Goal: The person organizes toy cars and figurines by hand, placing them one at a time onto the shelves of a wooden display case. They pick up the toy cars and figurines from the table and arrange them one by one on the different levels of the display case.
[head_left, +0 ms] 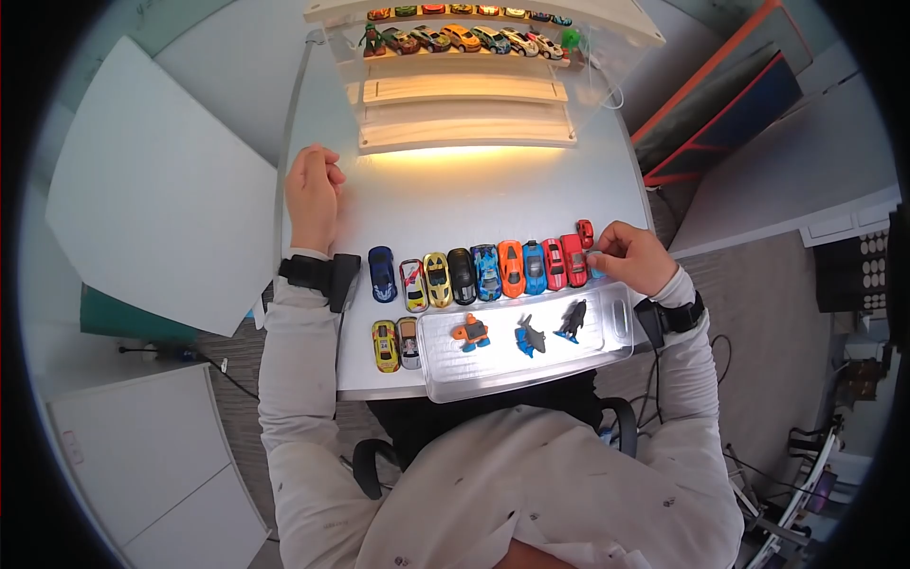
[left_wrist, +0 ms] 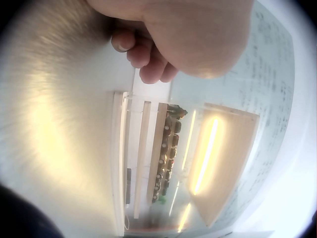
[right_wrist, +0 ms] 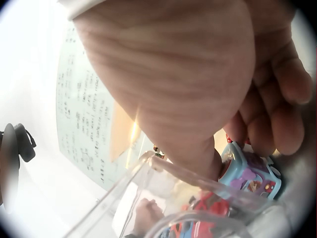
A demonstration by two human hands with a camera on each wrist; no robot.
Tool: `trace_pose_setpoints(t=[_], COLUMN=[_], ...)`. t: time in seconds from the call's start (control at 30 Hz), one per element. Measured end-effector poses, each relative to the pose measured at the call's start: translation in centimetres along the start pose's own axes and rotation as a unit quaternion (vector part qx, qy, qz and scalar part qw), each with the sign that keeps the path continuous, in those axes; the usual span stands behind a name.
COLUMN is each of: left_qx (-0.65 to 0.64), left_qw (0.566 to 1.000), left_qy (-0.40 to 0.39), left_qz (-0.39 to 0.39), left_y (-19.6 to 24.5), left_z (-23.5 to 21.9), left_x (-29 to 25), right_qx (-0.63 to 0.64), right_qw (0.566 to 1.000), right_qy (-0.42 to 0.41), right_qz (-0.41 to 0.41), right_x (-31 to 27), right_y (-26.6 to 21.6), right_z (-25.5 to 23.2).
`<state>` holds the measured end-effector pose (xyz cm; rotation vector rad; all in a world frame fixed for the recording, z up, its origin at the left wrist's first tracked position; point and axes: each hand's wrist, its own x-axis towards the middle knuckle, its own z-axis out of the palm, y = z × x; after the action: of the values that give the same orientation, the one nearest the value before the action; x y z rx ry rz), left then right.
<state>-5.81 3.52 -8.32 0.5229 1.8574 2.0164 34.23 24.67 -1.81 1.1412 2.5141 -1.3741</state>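
Note:
At the right end of a row of toy cars, my right hand (head_left: 637, 258) pinches a light blue toy car (right_wrist: 253, 174) between thumb and index finger. Purple and red decoration shows on that car, which the fingers mostly cover in the head view. Beside it stand a red toy car (head_left: 573, 260) and, farther back, a small red toy vehicle (head_left: 585, 233). My left hand (head_left: 314, 194) is by the table's left side, fingers loosely curled around nothing. The row runs left past an orange car (head_left: 511, 268) to a dark blue car (head_left: 381, 274).
A clear plastic tray (head_left: 623, 332) at the front edge holds an orange turtle-like figure (head_left: 471, 333) and two dark figures. Left of it are a yellow car (head_left: 386, 345) and a silver car (head_left: 409, 342). A lit display shelf (head_left: 464, 90) with several cars stands at the back.

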Motion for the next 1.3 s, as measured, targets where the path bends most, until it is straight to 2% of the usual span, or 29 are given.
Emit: trace_pose_setpoints(t=[0.27, 0.47, 0.57, 0.77, 0.87, 0.93, 1.03, 1.07, 1.1, 1.13, 1.17, 1.23, 1.3], left_qx=[-0.013, -0.002, -0.011, -0.031, 0.056, 0.145, 0.245, 0.243, 0.286, 0.328, 0.355, 0.408, 0.415], left_qw=[1.000, 1.000, 0.999, 0.999, 0.993, 0.976, 0.931, 0.926, 0.904, 0.880, 0.866, 0.837, 0.835], left_qy=[-0.006, -0.011, -0.016, -0.030, -0.097, -0.165, -0.261, -0.287, -0.306, -0.322, -0.327, -0.333, -0.322], left_qz=[-0.003, 0.022, 0.030, -0.023, -0.048, -0.009, 0.063, 0.042, 0.081, 0.120, 0.129, 0.148, 0.161], left_y=[0.0, -1.0, -0.6, 2.0, 3.5, 5.1, 6.2, 6.5, 6.5, 6.5, 6.5, 6.4, 5.8], left_z=[0.0, -0.1, -0.1, -1.1, -3.2, -5.0, -7.9, -8.2, -8.2, -8.0, -7.7, -6.9, -6.4], left_x=[-0.1, 0.4, 0.3, -0.9, -3.9, -7.5, -12.9, -14.5, -16.1, -17.4, -18.4, -19.7, -20.0], right_qx=[-0.008, -0.014, 0.062, 0.136, 0.178, 0.181, 0.116, 0.096, 0.076, 0.054, 0.038, -0.018, -0.058], right_qw=[0.999, 0.998, 0.996, 0.987, 0.980, 0.978, 0.981, 0.979, 0.976, 0.972, 0.977, 0.973, 0.971], right_qy=[0.046, 0.042, 0.042, 0.069, 0.072, 0.080, 0.085, 0.083, 0.081, 0.078, 0.044, 0.040, 0.013], right_qz=[-0.026, -0.050, -0.053, -0.050, -0.059, -0.066, -0.131, -0.159, -0.187, -0.215, -0.203, -0.226, -0.230], right_x=[0.4, -0.1, -0.1, -1.5, -3.1, -4.5, -6.5, -7.0, -7.6, -8.0, -8.3, -9.0, -9.2], right_y=[0.1, 1.1, 2.1, 3.4, 4.3, 4.5, 5.6, 5.3, 4.5, 4.1, 4.7, 4.3, 3.8], right_z=[0.4, 0.4, 0.7, 0.3, -0.2, -0.3, 0.0, 0.1, 0.5, 0.5, 0.4, 0.8, 1.1])
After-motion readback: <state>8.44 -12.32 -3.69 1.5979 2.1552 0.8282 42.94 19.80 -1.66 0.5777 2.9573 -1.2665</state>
